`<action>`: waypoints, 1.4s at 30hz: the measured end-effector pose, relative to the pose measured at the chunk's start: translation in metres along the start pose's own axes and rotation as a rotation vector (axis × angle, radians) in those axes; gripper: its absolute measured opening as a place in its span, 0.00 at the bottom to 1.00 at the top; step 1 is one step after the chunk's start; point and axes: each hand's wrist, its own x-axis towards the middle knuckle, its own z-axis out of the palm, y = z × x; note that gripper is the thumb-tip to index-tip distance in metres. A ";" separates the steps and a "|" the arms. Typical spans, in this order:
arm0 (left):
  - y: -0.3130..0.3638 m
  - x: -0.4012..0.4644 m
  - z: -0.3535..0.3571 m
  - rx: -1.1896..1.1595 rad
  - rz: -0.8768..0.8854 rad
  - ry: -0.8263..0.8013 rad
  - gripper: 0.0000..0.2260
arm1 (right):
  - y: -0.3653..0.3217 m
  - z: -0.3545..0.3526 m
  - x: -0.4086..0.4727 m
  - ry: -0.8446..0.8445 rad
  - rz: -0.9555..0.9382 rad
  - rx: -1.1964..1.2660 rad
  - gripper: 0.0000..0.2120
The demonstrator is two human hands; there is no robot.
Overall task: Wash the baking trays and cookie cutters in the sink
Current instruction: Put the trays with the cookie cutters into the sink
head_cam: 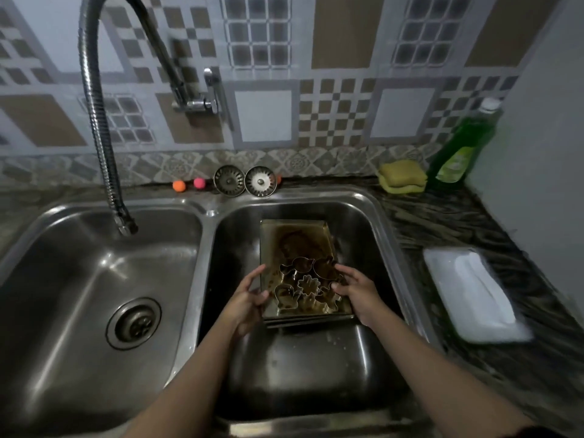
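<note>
I had the trays (294, 235) in the right basin (363, 216), a short stack tilted with the far end up against the back wall and the near end lower, and the cutters (303, 287) bunched on the near half of the top tray, where I judged the slope kept them. My left hand (248, 303) was at the stack's left edge, thumb curled over the rim and fingers spread beside it; it looked like a loose hold, though I could not tell how much weight it took. My right hand (358, 294) matched it on the right edge, thumb hooked inward by the cutters, fingers half bent along the side. Taking both long edges seemed the sensible way to steady a greasy stack without spilling the loose cutters. The tap (126, 224) hung over the left basin (94, 263), not over the trays, and I saw no water running, so I judged the washing barely begun. The sponge (401, 173) and soap bottle (461, 147) stood well apart at the back right of the counter, untouched. How many trays were stacked I could not say; only edges showed under the top one. The brown stain on the top tray was murky in the dim light, the cutters' shapes overlapped, and the right basin's drain was hidden.
</note>
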 end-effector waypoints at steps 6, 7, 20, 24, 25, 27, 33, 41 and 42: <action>-0.016 0.025 -0.013 -0.078 -0.093 0.058 0.30 | 0.027 0.002 0.024 0.006 0.090 -0.040 0.27; -0.019 0.027 -0.015 -0.087 -0.115 0.065 0.30 | 0.031 0.004 0.025 0.018 0.102 -0.039 0.27; -0.025 0.029 -0.003 0.173 -0.048 0.226 0.24 | 0.048 0.009 0.024 0.185 0.064 -0.173 0.24; -0.024 0.008 0.016 0.372 0.095 0.299 0.20 | 0.047 -0.002 0.016 0.240 0.036 -0.321 0.28; -0.026 0.002 0.021 0.409 0.127 0.294 0.18 | 0.048 -0.005 0.014 0.206 0.052 -0.380 0.30; -0.032 -0.006 0.028 0.530 0.158 0.268 0.17 | 0.050 -0.010 0.009 0.099 0.098 -0.513 0.34; -0.043 -0.009 0.029 0.691 0.002 0.155 0.25 | 0.051 -0.010 0.010 -0.135 0.112 -0.664 0.50; -0.039 0.007 0.029 0.981 -0.017 0.040 0.33 | 0.039 -0.008 0.012 -0.146 0.105 -0.891 0.57; -0.037 0.010 0.029 1.009 -0.023 0.027 0.34 | 0.038 -0.007 0.011 -0.143 0.103 -0.927 0.57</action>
